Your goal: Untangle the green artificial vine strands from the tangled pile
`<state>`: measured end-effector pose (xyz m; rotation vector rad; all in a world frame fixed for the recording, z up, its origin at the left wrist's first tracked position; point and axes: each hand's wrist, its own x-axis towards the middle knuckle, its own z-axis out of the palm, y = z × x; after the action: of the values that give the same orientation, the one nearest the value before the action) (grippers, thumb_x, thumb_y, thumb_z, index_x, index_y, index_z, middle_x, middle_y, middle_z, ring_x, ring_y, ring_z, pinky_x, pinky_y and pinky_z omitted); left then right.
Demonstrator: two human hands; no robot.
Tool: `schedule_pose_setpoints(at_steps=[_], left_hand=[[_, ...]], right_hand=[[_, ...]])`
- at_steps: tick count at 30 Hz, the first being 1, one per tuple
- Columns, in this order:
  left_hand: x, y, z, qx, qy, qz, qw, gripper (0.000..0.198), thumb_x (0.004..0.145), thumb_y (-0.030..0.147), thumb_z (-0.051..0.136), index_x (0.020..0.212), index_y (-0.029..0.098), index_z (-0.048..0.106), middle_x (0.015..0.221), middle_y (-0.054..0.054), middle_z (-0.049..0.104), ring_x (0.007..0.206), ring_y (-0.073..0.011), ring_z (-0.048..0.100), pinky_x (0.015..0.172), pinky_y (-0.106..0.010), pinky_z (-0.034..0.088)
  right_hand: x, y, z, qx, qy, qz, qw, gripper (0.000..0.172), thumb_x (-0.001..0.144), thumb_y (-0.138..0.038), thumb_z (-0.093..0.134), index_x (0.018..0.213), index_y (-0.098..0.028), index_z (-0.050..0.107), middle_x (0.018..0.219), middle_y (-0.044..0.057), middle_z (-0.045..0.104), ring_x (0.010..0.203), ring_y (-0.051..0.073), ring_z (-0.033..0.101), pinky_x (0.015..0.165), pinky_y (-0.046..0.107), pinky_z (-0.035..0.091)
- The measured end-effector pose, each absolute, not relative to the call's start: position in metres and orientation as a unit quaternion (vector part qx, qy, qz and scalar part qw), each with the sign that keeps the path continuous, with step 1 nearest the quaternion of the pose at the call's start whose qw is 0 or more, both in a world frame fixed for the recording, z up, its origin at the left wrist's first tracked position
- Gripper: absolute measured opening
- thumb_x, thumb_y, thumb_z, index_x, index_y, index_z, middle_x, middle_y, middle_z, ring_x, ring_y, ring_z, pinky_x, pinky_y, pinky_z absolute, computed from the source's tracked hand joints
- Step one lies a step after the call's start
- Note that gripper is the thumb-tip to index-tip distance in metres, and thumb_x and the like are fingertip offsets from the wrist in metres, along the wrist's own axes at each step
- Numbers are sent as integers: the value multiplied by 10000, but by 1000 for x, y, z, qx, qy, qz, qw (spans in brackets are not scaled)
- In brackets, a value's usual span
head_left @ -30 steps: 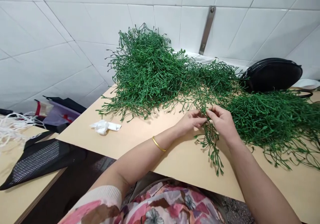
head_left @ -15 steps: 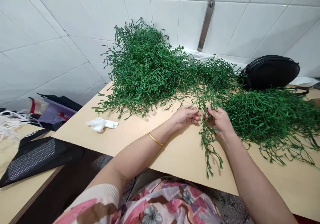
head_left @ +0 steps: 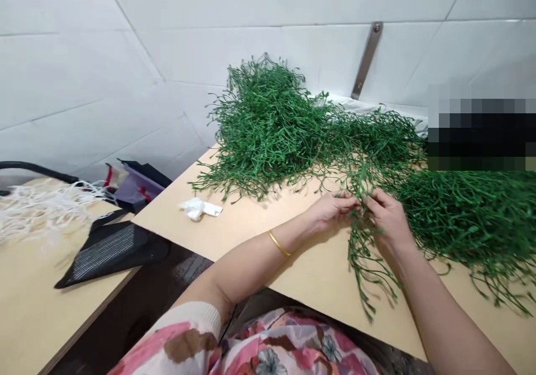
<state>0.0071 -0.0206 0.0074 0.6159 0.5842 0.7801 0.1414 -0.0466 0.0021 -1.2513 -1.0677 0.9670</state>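
Both my hands meet at the middle of the wooden table point(head_left: 251, 235). My left hand point(head_left: 333, 210), with a gold bangle on its wrist, pinches the top of a green artificial plant sprig point(head_left: 368, 269). My right hand point(head_left: 387, 219) is closed on the same sprig from the other side. The sprig's branches trail down toward the table's near edge. A tall heap of the same green sprigs point(head_left: 268, 124) lies behind my hands against the tiled wall. A second heap point(head_left: 473, 219) spreads to the right.
A crumpled white tissue point(head_left: 199, 208) lies on the table to the left. A lower table at left carries a black mesh bag point(head_left: 109, 249), white strands point(head_left: 42, 210) and coloured bags point(head_left: 134, 185). A metal bracket point(head_left: 366, 59) is fixed to the wall.
The view has swung left and down, so everything sits further right in the frame. My hands stay together on the sprig, whose hanging branches have shifted slightly.
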Motion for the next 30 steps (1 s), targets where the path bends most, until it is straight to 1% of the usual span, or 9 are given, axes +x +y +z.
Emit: schedule_pose_setpoints(at_steps=[5, 9, 12, 14, 16, 20, 25, 28, 30], left_hand=[[-2, -8, 15, 354, 302, 392, 794, 115, 679, 112, 629, 653, 133, 519, 555, 19, 538, 440, -50, 465, 519, -211, 408], [-7, -4, 22, 435, 354, 383, 734, 95, 699, 137, 618, 644, 127, 542, 474, 13, 511, 453, -65, 488, 464, -179, 344], [-10, 0, 25, 415, 344, 422, 729, 104, 698, 112, 604, 636, 128, 522, 452, 51, 444, 370, -19, 353, 409, -164, 272], [-13, 5, 24, 373, 348, 451, 733, 121, 713, 101, 582, 633, 134, 498, 431, 80, 363, 341, -4, 261, 384, -157, 232], [-17, 11, 23, 346, 352, 467, 734, 126, 735, 101, 556, 634, 134, 489, 421, 88, 326, 333, -3, 240, 371, -149, 214], [-21, 19, 20, 349, 350, 486, 721, 141, 757, 117, 531, 633, 140, 467, 423, 67, 398, 349, -28, 376, 395, -151, 300], [-21, 18, 15, 363, 388, 488, 692, 93, 792, 163, 494, 704, 155, 464, 494, 25, 542, 486, -110, 588, 511, -211, 444], [-20, 18, 12, 361, 383, 485, 698, 97, 794, 174, 496, 709, 156, 451, 534, 6, 582, 529, -125, 619, 548, -225, 461], [-20, 19, 13, 353, 370, 482, 711, 93, 783, 165, 508, 719, 157, 442, 576, -12, 611, 555, -132, 629, 574, -235, 467]], right_hand=[[141, -44, 11, -508, -336, 471, 638, 355, 532, -409, 738, 684, -194, 499, 587, -46, 514, 515, 82, 482, 445, 199, 364], [140, -47, 21, -519, -317, 485, 628, 319, 595, -404, 699, 679, -199, 469, 514, -76, 433, 406, 50, 364, 352, 175, 273], [145, -46, 23, -495, -321, 451, 669, 296, 627, -367, 693, 656, -192, 457, 498, -88, 401, 390, 27, 302, 365, 165, 282], [152, -45, 22, -483, -325, 428, 691, 285, 649, -369, 686, 650, -188, 466, 476, -88, 391, 400, 29, 329, 395, 165, 314], [158, -43, 19, -495, -334, 409, 690, 274, 666, -385, 677, 650, -182, 493, 461, -78, 402, 423, 41, 383, 427, 173, 350], [167, -40, 14, -537, -353, 374, 669, 276, 697, -423, 638, 690, -177, 513, 497, -61, 451, 443, 57, 428, 455, 195, 384], [160, -49, 15, -611, -437, 213, 624, 344, 753, -426, 589, 1000, -218, 473, 637, -38, 513, 494, 106, 493, 472, 244, 386], [141, -62, 20, -583, -589, 164, 536, 263, 820, -425, 513, 980, -218, 535, 704, 10, 530, 627, 141, 518, 583, 282, 410], [125, -71, 21, -525, -720, 159, 424, 269, 814, -425, 525, 976, -215, 571, 781, 41, 553, 727, 167, 517, 669, 308, 412]])
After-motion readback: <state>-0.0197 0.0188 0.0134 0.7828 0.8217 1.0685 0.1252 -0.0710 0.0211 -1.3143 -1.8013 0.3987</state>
